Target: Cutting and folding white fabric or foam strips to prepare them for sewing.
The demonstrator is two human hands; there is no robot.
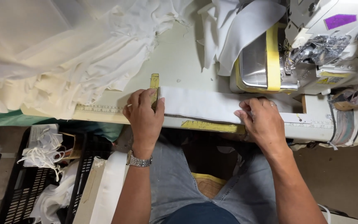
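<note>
A white fabric strip [204, 103] lies flat along the table's front edge, over a ruler scale [98, 109] taped to the table. My left hand [144, 117], with a metal watch on the wrist, presses the strip's left end beside a yellow marker tab [154, 81]. My right hand [262, 120] lies flat on the strip farther right, fingers spread, a ring on one finger. The strip runs on to the right under that hand, in front of the sewing machine [311, 45].
A large heap of cream fabric [54, 54] covers the table's left. White cloth [237, 29] drapes over the machine. A black crate [25, 182] with white scraps stands on the floor at left. My jeans-clad legs sit under the table.
</note>
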